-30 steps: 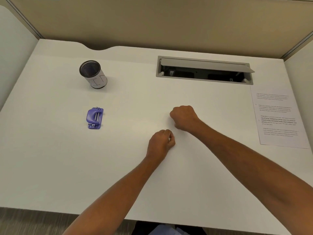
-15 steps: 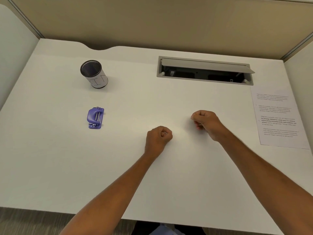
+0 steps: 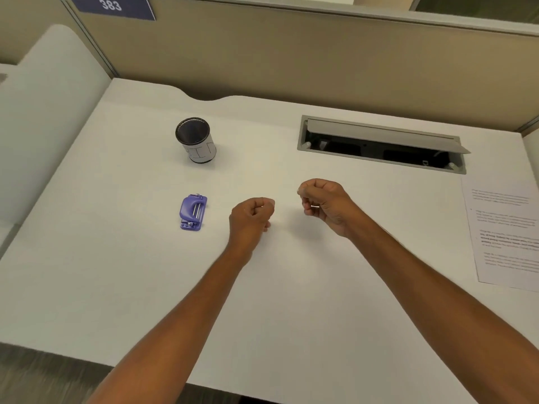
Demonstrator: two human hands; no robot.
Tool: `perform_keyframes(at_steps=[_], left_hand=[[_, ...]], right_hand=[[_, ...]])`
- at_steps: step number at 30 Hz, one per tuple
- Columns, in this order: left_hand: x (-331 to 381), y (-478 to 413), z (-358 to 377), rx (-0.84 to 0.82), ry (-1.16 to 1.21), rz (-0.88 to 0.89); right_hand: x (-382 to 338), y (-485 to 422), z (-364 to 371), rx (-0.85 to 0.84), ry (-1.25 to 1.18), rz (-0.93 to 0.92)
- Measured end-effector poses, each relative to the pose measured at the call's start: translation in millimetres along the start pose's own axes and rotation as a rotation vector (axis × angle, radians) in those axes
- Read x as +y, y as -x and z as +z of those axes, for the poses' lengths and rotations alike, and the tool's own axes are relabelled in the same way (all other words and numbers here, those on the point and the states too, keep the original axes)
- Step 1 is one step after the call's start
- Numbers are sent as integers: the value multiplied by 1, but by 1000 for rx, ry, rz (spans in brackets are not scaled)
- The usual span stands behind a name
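Separation is the change: a second ago the left hand (image 3: 252, 215) and the right hand (image 3: 323, 202) sat nearly knuckle to knuckle at mid-table; now a clear gap lies between them, the right one having swung outward, the left having barely shifted; the view has also tipped upward, so a number plate (image 3: 112, 5) on the partition shows. Both hands are clenched into fists, and nothing can be seen inside either; I read this as a pause between steps, with the reach for the hole punch (image 3: 193, 212) not yet begun. That punch lies flat on the table (image 3: 291, 301), near the left hand on its left side and apart from it, unmoved; it is small, of purple plastic, with two bright metal rods along its top. Beyond it stands a dark mesh cup (image 3: 197, 139) wrapped in a white label.
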State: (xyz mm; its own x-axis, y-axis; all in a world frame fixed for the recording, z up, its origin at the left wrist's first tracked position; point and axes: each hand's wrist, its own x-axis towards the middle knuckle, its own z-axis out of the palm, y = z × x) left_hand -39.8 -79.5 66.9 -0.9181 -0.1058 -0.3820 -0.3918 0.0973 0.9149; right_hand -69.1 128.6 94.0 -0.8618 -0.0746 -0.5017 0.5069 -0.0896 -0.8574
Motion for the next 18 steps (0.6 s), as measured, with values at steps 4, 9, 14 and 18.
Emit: perform_keyframes(at_steps=[4,9,14,18], left_hand=[[28,-24,-31,86,10,56],[53,-55,-73,174,32,90],[70,-86,-110,237,6,129],[81,-115,-134,290,-1,122]], right_hand=[[-28,-23,45,-70,19,-31],[-57,-53,97,-138,59,-66],[-81,-82,147,-146,128,-96],[-97,-106,176,-149,171,-112]])
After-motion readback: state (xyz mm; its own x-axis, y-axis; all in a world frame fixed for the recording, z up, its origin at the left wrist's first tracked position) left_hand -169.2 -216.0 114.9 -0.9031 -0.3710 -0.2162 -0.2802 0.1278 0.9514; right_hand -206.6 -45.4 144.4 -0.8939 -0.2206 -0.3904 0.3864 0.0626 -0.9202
